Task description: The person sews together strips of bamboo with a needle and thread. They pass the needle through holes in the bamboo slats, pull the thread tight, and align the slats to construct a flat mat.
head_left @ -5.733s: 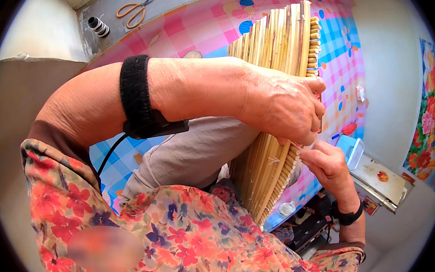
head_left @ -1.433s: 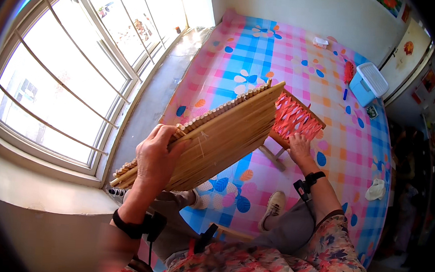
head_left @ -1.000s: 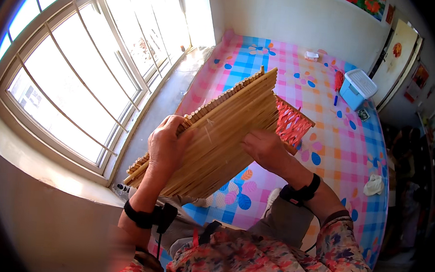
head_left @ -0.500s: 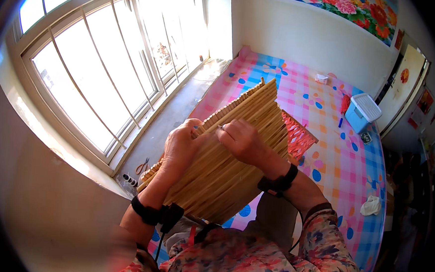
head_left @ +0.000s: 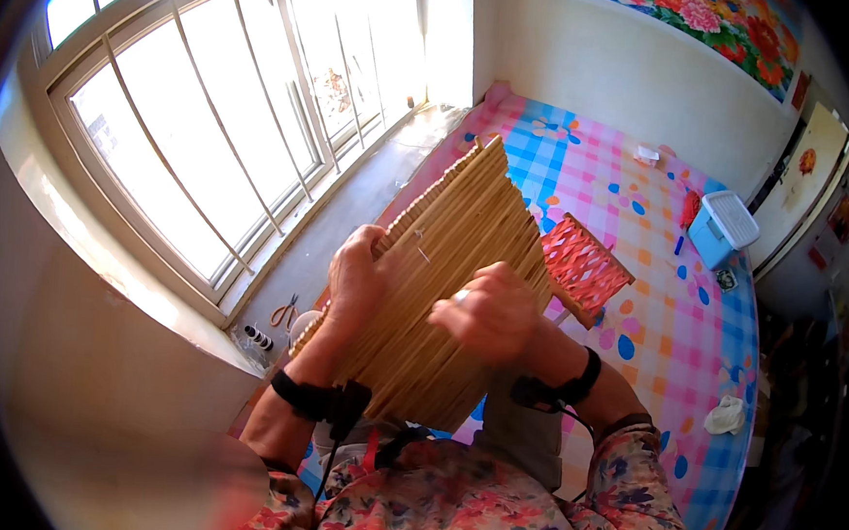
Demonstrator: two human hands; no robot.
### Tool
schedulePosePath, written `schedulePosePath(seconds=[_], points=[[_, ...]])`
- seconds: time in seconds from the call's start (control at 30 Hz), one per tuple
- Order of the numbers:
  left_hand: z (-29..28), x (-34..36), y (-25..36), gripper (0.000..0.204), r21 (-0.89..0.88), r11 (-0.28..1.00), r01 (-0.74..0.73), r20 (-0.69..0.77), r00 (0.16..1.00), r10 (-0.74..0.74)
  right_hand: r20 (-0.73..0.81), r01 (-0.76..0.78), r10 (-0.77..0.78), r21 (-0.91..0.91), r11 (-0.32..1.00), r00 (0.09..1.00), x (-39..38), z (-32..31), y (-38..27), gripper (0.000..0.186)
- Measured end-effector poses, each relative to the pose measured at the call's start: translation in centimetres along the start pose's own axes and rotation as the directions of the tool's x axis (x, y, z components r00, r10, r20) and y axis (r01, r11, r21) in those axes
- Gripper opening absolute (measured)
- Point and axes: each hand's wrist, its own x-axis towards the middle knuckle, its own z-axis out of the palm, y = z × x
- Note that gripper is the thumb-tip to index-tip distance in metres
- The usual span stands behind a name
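Observation:
A stiff mat of slim yellow-brown stalks (head_left: 440, 334) lies tilted across my lap, its stalks side by side and their ends uneven at the far right. My left hand (head_left: 354, 278) grips the mat's left edge, fingers curled over the ridged side and thumb on top. Above the mat's middle, my right hand (head_left: 490, 311) is curled closed and smeared by motion. Whatever its fingers hold is hidden. A short, thin pale strand (head_left: 422, 252) shows on the stalks between the hands. Both wrists wear black straps.
A small stool with a red woven seat (head_left: 588, 265) stands right of the mat on the checked bed cover (head_left: 586, 163). Scissors (head_left: 285, 312) and a dark spool (head_left: 259, 337) lie by the window sill. Farther right are a blue lidded box (head_left: 721, 230) and a white cloth (head_left: 725, 416).
My right hand has drawn away from the left, moving right and toward me. The left hand keeps its hold on the mat's edge. More of the red woven seat shows.

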Motion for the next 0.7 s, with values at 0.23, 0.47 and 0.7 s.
schedulePosePath(seconds=[0.23,0.47,0.7], points=[[2.5,-2.2,2.7,0.034,0.067,0.993,-0.096,0.016,0.995,0.095,0.345,-0.835,0.768,0.332,0.439,0.54,-4.0,0.0,2.9,0.028],[5.6,-3.6,1.8,0.032,0.11,0.965,-0.239,0.134,0.965,0.224,0.623,-0.953,0.73,0.267,0.142,0.283,-7.3,1.3,3.1,0.031],[8.1,-4.8,1.0,0.035,0.154,0.956,-0.249,0.345,0.921,0.184,0.623,-0.963,0.743,0.242,0.116,0.246,-11.5,1.5,1.9,0.028]])
